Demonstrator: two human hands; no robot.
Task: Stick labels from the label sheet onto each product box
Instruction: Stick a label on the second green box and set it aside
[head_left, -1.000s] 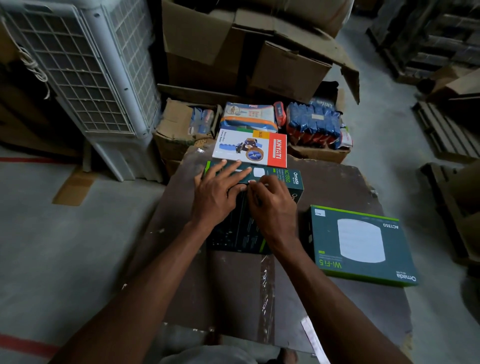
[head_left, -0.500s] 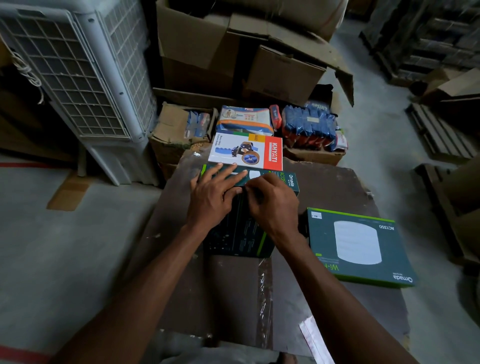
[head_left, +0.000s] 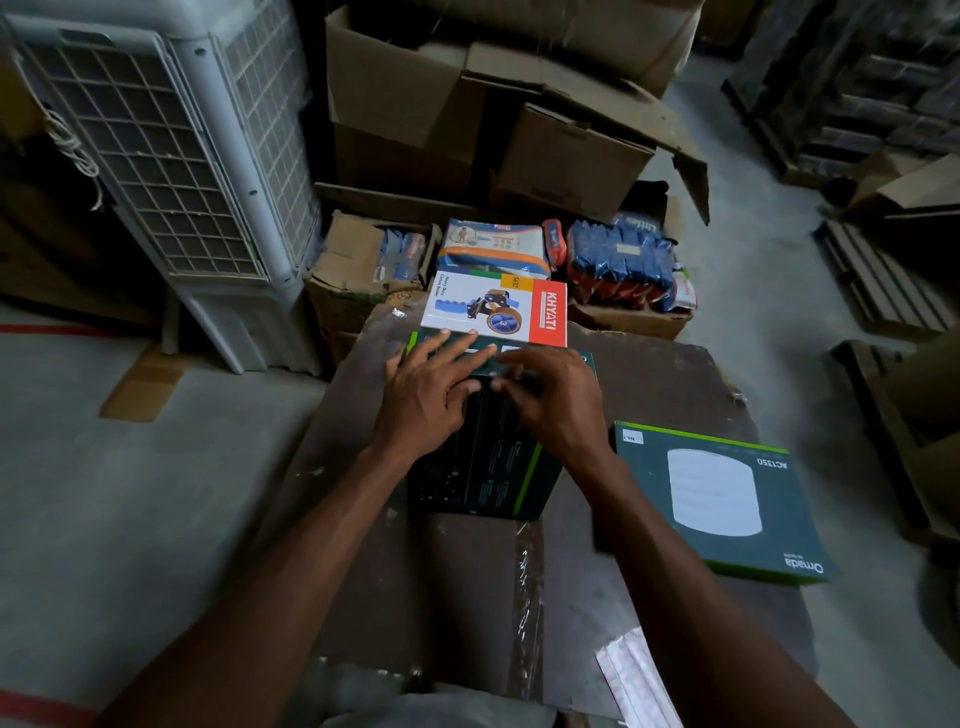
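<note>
Dark green product box (head_left: 483, 467) is lying mid-bench under both hands: left hand (head_left: 431, 395) is pressing flat with straight fingers, right hand (head_left: 550, 400) is curling at its far edge, grip unclear. Uneven pressing risks creasing the label.

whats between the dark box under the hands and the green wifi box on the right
Nothing: in the head view only a bare strip of brown table separates the dark box from the green box.
</note>
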